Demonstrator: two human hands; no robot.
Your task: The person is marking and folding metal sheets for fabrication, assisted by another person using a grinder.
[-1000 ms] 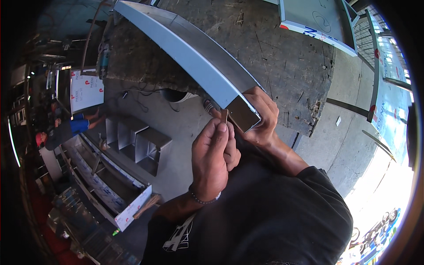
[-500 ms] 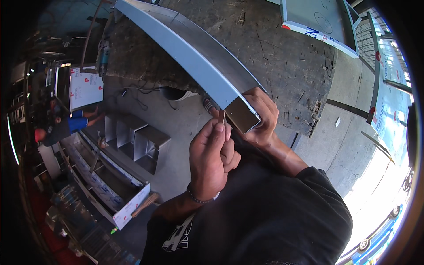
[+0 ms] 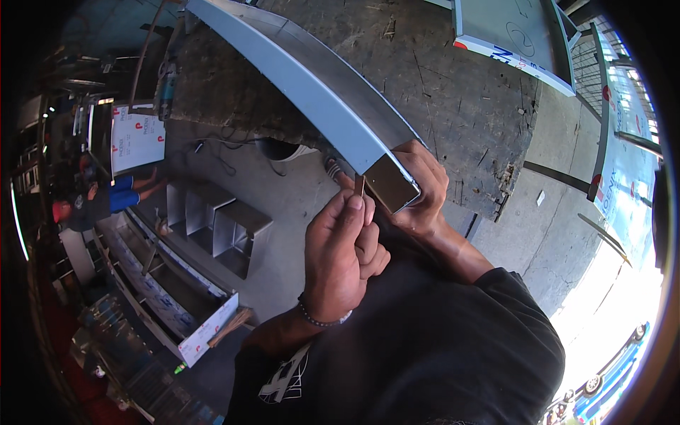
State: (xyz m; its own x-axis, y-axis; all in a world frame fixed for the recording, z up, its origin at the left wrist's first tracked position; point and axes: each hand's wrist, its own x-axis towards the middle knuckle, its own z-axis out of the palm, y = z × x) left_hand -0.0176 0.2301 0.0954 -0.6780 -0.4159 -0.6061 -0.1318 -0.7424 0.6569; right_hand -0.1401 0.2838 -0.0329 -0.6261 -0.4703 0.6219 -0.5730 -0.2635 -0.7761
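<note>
L hand point(image 3: 340, 248) is pinching a small flat strip point(image 3: 360, 187) mid-frame, prob offering it up to the channel's corner (can't tell if touching), while R hand point(image 3: 426, 190) is gripping that end of the long metal channel point(image 3: 304, 95). Next move's prob calling for a steady R grip imo. Channel's running upper left to centre, near end pointing lower right; strip's standing approx upright.
</note>
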